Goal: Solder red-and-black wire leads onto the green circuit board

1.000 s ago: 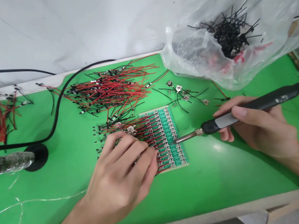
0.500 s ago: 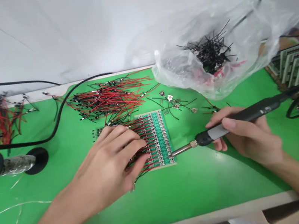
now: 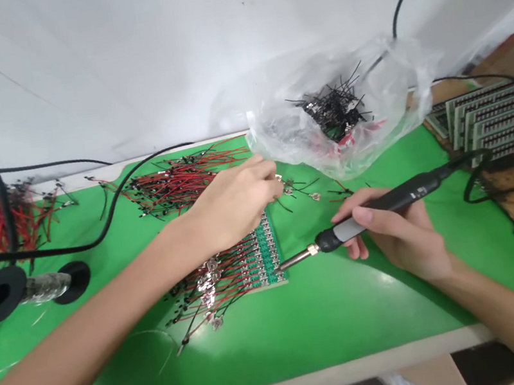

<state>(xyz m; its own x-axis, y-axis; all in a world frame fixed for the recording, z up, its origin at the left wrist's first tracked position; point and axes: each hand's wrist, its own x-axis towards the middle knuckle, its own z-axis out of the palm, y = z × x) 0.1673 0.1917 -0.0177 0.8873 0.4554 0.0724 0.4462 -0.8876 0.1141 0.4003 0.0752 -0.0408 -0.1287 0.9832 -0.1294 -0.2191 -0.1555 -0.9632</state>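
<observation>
My right hand (image 3: 399, 228) is closed round a soldering iron (image 3: 385, 201) like a pen. The iron's tip is at the lower right edge of a green circuit board (image 3: 268, 262), touching it or just above. Rows of red and black wires with small metal discs (image 3: 209, 284) run out from the board's left side. My left hand (image 3: 243, 198) reaches over the board's upper end, its fingers bent together beside a few loose black-wired parts (image 3: 315, 196). A small pale bit shows at the fingertips; I cannot make out what it is.
Behind my left hand lies a pile of red and black wires (image 3: 168, 184), with another pile (image 3: 19, 217) farther left. A solder spool (image 3: 47, 286) and black cable (image 3: 99, 240) are at left. A plastic bag (image 3: 277, 137) and a stack of boards (image 3: 504, 121) stand right.
My left hand has left the wires beside the board and moved up and right to the loose parts, uncovering the metal discs. The soldering iron stays at the board's lower right. The view has shifted.
</observation>
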